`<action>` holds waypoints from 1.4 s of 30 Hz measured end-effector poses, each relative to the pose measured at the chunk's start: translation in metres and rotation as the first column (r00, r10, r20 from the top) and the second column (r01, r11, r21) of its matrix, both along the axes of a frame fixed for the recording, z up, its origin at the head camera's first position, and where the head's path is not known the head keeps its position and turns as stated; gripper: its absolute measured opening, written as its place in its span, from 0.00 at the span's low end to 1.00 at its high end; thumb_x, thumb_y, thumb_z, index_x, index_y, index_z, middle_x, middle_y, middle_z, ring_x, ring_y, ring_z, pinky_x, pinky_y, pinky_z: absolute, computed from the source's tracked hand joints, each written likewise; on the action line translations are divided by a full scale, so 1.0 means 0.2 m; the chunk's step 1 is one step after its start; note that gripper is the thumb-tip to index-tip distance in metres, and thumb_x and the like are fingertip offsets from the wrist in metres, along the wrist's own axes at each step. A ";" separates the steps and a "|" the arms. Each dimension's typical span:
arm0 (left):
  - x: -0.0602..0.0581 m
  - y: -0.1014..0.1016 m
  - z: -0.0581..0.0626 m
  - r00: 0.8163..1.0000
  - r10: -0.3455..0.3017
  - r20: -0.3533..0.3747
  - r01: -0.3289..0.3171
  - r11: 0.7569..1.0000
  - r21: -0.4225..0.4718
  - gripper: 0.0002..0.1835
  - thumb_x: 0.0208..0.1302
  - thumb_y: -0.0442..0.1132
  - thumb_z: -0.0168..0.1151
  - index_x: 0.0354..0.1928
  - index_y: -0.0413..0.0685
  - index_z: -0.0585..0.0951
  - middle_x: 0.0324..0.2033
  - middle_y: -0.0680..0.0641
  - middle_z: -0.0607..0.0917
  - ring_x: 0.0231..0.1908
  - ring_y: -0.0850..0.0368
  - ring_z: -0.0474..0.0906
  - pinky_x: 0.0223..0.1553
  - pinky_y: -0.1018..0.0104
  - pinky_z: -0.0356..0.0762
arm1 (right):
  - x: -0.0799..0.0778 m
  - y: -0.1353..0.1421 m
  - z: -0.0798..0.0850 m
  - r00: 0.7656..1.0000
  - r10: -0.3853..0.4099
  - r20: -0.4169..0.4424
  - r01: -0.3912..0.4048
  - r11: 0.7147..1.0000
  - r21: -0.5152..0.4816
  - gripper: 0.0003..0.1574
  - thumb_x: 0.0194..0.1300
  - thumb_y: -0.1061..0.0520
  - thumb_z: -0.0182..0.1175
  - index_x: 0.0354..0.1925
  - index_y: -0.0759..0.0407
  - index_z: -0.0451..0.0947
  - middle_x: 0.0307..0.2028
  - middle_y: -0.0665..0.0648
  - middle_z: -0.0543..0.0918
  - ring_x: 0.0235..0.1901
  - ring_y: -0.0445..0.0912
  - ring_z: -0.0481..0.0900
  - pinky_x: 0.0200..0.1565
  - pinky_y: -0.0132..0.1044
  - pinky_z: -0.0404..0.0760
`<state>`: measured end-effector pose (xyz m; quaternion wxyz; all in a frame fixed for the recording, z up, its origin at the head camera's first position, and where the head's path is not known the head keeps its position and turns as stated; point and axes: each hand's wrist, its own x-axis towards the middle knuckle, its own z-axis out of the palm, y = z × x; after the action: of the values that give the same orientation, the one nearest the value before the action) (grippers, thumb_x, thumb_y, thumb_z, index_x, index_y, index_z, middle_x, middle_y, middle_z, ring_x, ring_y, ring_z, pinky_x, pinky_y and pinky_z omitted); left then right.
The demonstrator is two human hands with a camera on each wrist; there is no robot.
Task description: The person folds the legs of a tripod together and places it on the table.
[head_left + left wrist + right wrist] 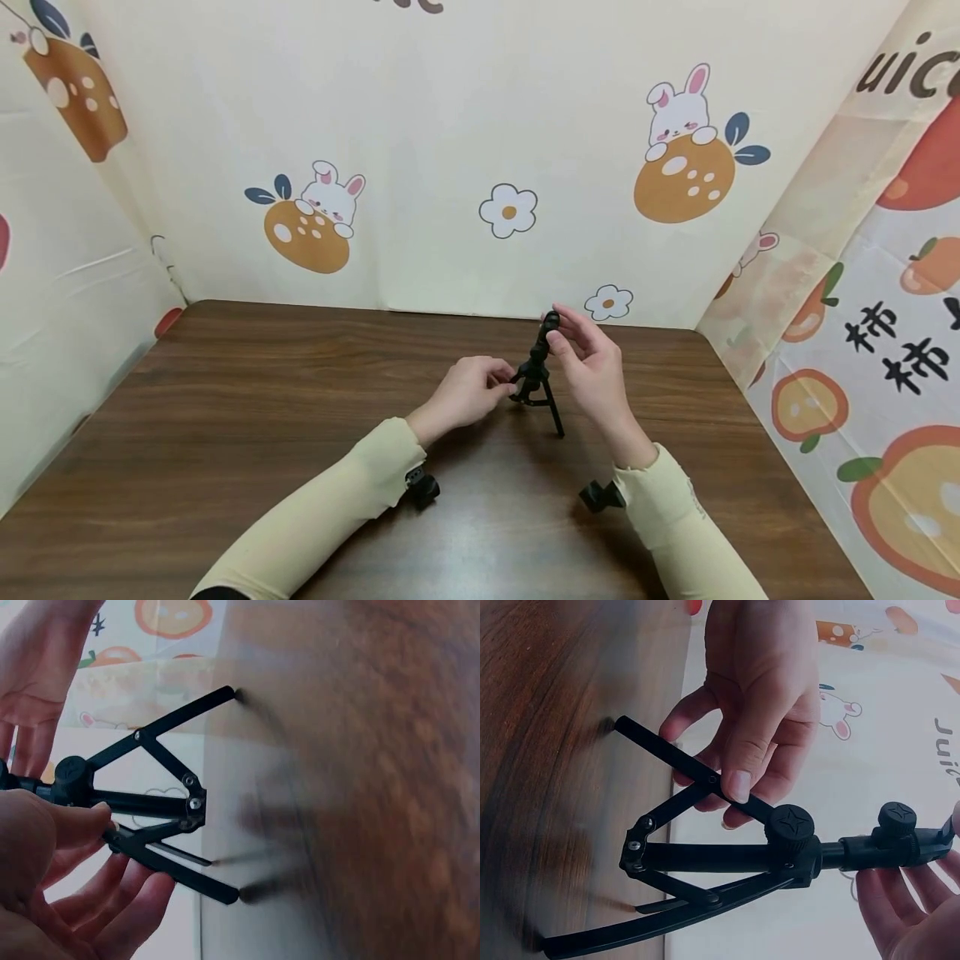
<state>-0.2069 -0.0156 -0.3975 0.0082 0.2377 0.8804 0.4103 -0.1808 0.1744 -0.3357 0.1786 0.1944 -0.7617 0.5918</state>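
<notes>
A small black tripod (pixel 537 367) stands upright over the table with its legs spread. My left hand (pixel 467 390) pinches one leg (pixel 660 748) between thumb and fingers, near where its brace joins. Higher up, my right hand (pixel 596 371) holds the top of the tripod's centre column, thumb on the near side. Two round black knobs show in the right wrist view: a lower knob (pixel 790 826) at the leg collar and an upper knob (pixel 898 818) on the column. In the left wrist view the leg tips come close to the tabletop.
The brown wooden table (pixel 262 400) reaches back to a pale wall cloth (pixel 442 100) printed with rabbits, fruit and flowers. A fruit-printed cloth (pixel 885 333) hangs along the right side. Each wrist wears a small black camera (pixel 423 487).
</notes>
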 end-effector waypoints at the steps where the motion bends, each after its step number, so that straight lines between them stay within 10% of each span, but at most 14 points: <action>1: 0.00 0.00 0.00 1.000 0.005 -0.011 -0.005 1.000 -0.004 0.07 0.67 0.40 0.67 0.43 0.46 0.87 0.34 0.55 0.86 0.34 0.64 0.82 0.37 0.64 0.79 | 0.01 -0.01 0.02 1.000 0.003 -0.001 -0.003 1.000 -0.001 0.24 0.72 0.67 0.57 0.64 0.68 0.72 0.55 0.72 0.79 0.51 0.49 0.80 0.49 0.32 0.80; 13: 0.02 0.03 0.00 0.996 0.047 -0.076 -0.046 0.999 0.022 0.04 0.67 0.39 0.66 0.39 0.47 0.85 0.34 0.54 0.83 0.33 0.61 0.78 0.36 0.63 0.76 | 0.07 -0.05 0.09 0.997 -0.009 -0.080 0.015 0.997 0.077 0.22 0.70 0.68 0.58 0.61 0.70 0.75 0.48 0.69 0.82 0.47 0.59 0.80 0.48 0.31 0.80; 27: 0.00 0.00 -0.03 1.000 0.005 -0.024 -0.002 0.994 0.108 0.03 0.68 0.37 0.65 0.40 0.47 0.84 0.36 0.53 0.83 0.37 0.60 0.79 0.41 0.63 0.78 | 0.09 -0.07 0.11 0.993 -0.044 -0.111 0.056 0.993 0.106 0.20 0.68 0.69 0.60 0.58 0.71 0.77 0.43 0.68 0.84 0.42 0.44 0.81 0.44 0.29 0.80; 42: -0.02 0.02 -0.09 0.978 -0.086 0.189 0.013 0.935 0.354 0.03 0.69 0.31 0.62 0.42 0.44 0.82 0.38 0.45 0.83 0.30 0.54 0.81 0.29 0.64 0.78 | -0.04 0.00 -0.04 0.994 0.023 -0.104 -0.018 0.999 0.044 0.22 0.70 0.65 0.59 0.61 0.59 0.78 0.49 0.62 0.84 0.45 0.53 0.82 0.47 0.38 0.82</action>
<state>-0.2111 -0.0124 -0.4145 0.0651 0.2148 0.7813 0.5825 -0.1882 0.1749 -0.3442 0.2079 0.2366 -0.7617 0.5662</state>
